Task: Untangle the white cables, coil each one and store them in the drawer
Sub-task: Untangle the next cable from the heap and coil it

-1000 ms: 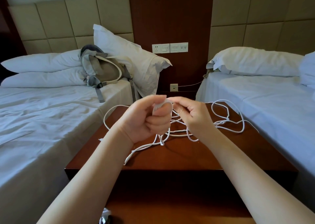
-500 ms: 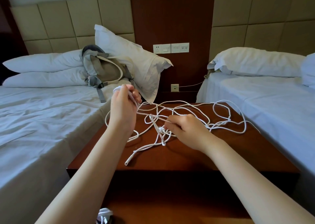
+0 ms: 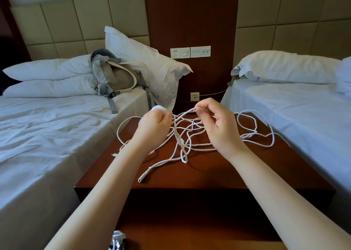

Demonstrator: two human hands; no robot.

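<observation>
Right hand (image 3: 218,124) up off the nightstand (image 3: 209,173) now, was down on the knot half a second back; pinching one strand between thumb and forefinger, other fingers loose. Left hand (image 3: 154,125) a bit lower than before, closed round a small white coil (image 3: 158,108). Means feeding slack onto the coil, probably. Cables (image 3: 190,139) mostly in a tangle on the nightstand, between the hands. Count: two hands, two beds, one backpack (image 3: 115,76); number of cables, can't tell. Drawer not clearly visible.
</observation>
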